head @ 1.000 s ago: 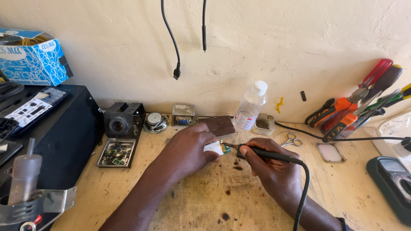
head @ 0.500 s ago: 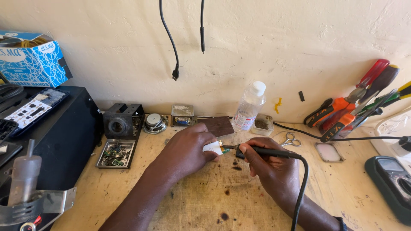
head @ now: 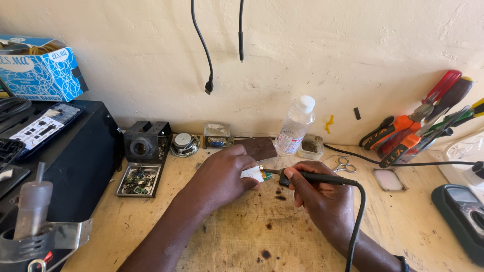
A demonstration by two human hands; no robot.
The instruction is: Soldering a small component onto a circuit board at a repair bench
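Fingers of the left hand curl down over a small white rectangular part with a green and gold end, pinching it against the worn, burn-spotted wooden bench top; only the end at three o'clock shows past the fingertips. The right hand is closed pen-fashion round a slim black soldering iron, and its metal tip points toward nine o'clock and meets the green end of the white part. The iron's black cable loops from the handle toward six o'clock past the wrist.

At twelve o'clock from the hands lies a dark brown flat block, with a clear plastic bottle with a white cap just beside it at two o'clock. Small silver scissors sit at three o'clock of the iron, near a small square dish. Farther toward three o'clock, orange- and red-handled pliers and screwdrivers lean against the wall, and a dark green multimeter lies at the bench edge. Toward nine o'clock stand a black cube-shaped housing, a tray of circuit parts and a large black case, with a blue cardboard box on top.
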